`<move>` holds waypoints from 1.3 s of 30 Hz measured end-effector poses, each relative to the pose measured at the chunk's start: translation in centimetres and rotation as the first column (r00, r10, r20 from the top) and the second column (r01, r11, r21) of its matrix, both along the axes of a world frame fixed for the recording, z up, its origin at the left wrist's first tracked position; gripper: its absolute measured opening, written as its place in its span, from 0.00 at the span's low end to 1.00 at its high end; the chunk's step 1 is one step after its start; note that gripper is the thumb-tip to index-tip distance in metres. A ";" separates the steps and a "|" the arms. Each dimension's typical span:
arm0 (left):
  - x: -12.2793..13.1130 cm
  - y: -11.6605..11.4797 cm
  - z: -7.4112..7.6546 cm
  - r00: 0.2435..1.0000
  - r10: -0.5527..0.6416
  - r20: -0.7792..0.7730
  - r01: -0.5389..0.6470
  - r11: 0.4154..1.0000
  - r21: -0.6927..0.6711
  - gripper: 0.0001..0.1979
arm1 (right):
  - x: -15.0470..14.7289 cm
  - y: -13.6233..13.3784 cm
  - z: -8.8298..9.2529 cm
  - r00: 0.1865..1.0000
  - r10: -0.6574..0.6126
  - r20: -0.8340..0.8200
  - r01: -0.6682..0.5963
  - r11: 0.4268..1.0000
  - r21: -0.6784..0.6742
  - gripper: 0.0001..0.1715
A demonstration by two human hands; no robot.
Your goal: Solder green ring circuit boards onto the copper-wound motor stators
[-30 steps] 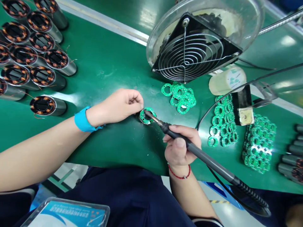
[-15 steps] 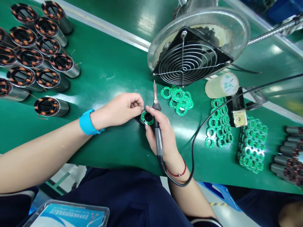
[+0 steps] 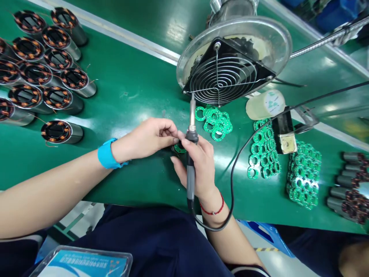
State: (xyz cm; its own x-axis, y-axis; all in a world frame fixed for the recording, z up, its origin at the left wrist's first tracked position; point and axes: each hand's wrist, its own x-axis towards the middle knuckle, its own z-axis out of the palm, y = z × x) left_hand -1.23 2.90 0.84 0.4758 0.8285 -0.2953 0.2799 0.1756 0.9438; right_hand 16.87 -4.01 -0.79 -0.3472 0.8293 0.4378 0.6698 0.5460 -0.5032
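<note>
My right hand [image 3: 204,165] grips a soldering iron [image 3: 190,179], its tip pointing away from me toward the fan. The right index finger and thumb reach past the handle toward a green ring-shaped circuit board [image 3: 180,150]. Only part of that ring shows between my hands, and what it rests on is mostly hidden. Just left of it, my left hand [image 3: 151,136] is closed, with thumb and fingers pinched at the ring's edge. Whatever lies in that pinch is too small or too covered to make out.
Several wire-wound motor stators [image 3: 57,130] stand on the left. A fan with a wire guard [image 3: 220,82] is beyond my hands. Loose circuit rings [image 3: 217,121], stacked rings [image 3: 304,173], a pale cylinder [image 3: 265,104] and more stators [image 3: 347,188] lie to the right. The iron's black cable [image 3: 234,184] loops beside my right wrist.
My right fingertips have moved up to meet the left ones, covering more of the ring. The soldering iron stands more upright, and the view has shifted slightly.
</note>
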 end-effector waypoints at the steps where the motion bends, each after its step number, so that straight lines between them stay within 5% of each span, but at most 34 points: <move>1: 0.1 0.0 0.1 1.000 0.012 -0.001 -0.012 1.000 -0.022 0.03 | -0.1 0.0 0.2 1.000 -0.009 0.012 0.009 1.000 0.015 0.29; 5: 0.2 0.0 0.6 0.998 0.055 -0.044 -0.058 0.994 -0.095 0.03 | -0.2 -0.2 0.6 0.997 -0.076 -0.020 0.076 0.997 0.007 0.20; 16: 0.7 0.0 0.8 0.986 0.100 -0.136 -0.104 0.994 -0.019 0.05 | 1.1 -1.7 -0.5 0.839 -0.148 -0.524 0.213 0.975 0.067 0.12; 28: 1.0 0.0 1.0 0.976 0.141 -0.165 -0.154 0.986 -0.070 0.07 | 1.2 -1.6 -0.5 0.870 -0.160 -0.467 0.207 0.977 0.052 0.15; 31: 0.9 0.0 0.7 0.978 0.141 -0.151 -0.148 0.988 -0.033 0.07 | 0.9 -1.0 -0.3 0.936 -0.154 -0.317 0.148 0.988 -0.043 0.23; 35: 0.7 0.0 0.4 0.982 0.111 -0.152 -0.112 0.994 0.002 0.05 | 0.7 0.1 0.0 0.996 0.055 -0.070 -0.067 0.981 -0.180 0.31; 39: 0.5 -0.6 0.3 0.977 0.044 -0.209 -0.028 0.997 0.077 0.02 | 1.2 0.3 0.0 0.997 0.012 -0.077 -0.028 0.978 -0.209 0.33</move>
